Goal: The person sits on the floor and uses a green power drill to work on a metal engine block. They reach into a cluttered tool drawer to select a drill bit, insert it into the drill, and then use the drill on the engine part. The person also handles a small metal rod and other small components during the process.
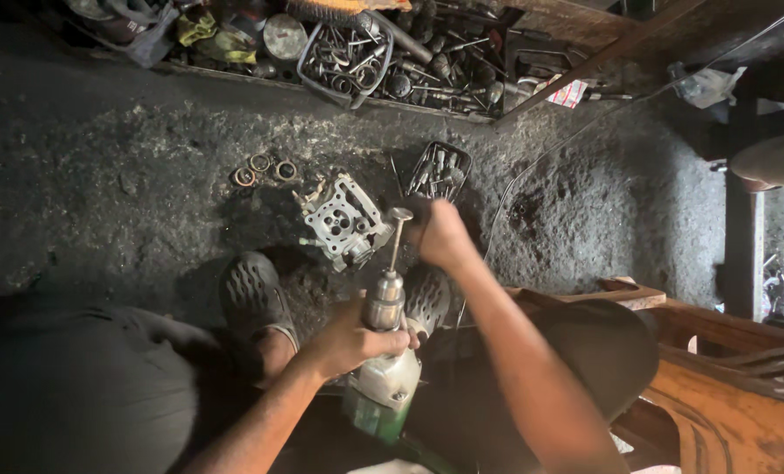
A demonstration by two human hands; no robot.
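Note:
My left hand [350,338] grips a power drill [383,377] by its silver front, with a thin engine valve [396,237] chucked in it and pointing up toward the floor ahead. My right hand [440,233] is closed near the valve head, reaching toward a small black tray of valves [440,169]; what it holds is hidden. An aluminium cylinder head [343,219] lies on the dark floor just left of the valve tip.
Three round rings [263,168] lie on the floor beyond the cylinder head. A long box of tools and a wire basket [348,53] line the far edge. My feet in perforated clogs [251,294] rest below. A wooden stool [725,395] stands at right.

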